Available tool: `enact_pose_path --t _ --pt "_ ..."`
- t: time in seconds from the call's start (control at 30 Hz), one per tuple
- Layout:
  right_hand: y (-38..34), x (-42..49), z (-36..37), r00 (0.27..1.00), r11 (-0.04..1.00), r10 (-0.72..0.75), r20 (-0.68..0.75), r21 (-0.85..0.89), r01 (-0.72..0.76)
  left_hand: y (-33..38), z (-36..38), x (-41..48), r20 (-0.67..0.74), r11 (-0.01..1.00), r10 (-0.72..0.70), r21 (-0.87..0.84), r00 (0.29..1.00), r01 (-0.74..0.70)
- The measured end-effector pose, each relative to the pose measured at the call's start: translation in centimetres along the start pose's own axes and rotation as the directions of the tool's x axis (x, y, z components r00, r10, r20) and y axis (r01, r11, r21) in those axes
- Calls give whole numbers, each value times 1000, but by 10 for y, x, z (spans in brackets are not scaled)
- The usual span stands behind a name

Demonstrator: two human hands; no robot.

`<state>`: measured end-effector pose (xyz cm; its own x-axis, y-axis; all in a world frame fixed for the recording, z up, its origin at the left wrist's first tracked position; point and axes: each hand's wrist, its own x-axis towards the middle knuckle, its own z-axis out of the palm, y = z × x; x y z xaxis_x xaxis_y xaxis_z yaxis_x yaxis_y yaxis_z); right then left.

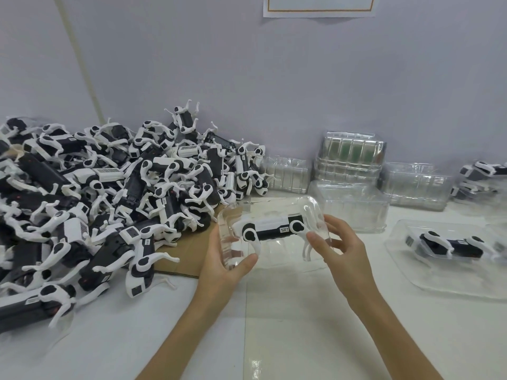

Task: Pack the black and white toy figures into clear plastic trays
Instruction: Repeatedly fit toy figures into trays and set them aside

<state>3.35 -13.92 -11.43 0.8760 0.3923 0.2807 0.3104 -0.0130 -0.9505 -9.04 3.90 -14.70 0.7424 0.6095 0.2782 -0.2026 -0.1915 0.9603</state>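
A clear plastic tray point(277, 207) is held up above the white table, tilted toward me. Inside it lies one black and white toy figure point(271, 229), a four-legged robot dog lying lengthwise. My left hand point(222, 264) grips the tray's left end, thumb on its lower edge. My right hand point(343, 248) holds the tray's right end, fingers curled round the rim and thumb pressing near the toy's hind legs. A big heap of the same toy figures point(109, 193) covers the table's left side.
Stacks of clear trays point(351, 160) stand along the wall behind. A packed tray point(450, 250) lies at right, with more packed ones point(480, 176) at the far right. Brown cardboard point(186, 253) lies under the heap. A paper sheet point(318, 6) hangs on the wall.
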Motion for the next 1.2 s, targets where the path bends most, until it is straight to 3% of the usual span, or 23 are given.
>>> enact_pose_path --t 0.53,0.67,0.9,1.07,1.2 --pt "-2 3 -2 992 988 113 57 103 -119 5 -1 -2 -13 999 -42 18 999 43" --pt "2 3 -2 985 989 142 102 33 -146 2 -2 -1 -7 994 -85 -74 996 84" --pt "1 1 -2 994 990 94 47 -110 -88 4 0 -2 -99 997 -70 6 993 71" --pt "-4 6 -14 938 948 316 143 -10 -318 7 0 -2 25 991 -111 -78 994 112" --pt "2 13 -26 906 906 418 61 -97 -412 6 -5 1 69 971 -210 -104 975 217"
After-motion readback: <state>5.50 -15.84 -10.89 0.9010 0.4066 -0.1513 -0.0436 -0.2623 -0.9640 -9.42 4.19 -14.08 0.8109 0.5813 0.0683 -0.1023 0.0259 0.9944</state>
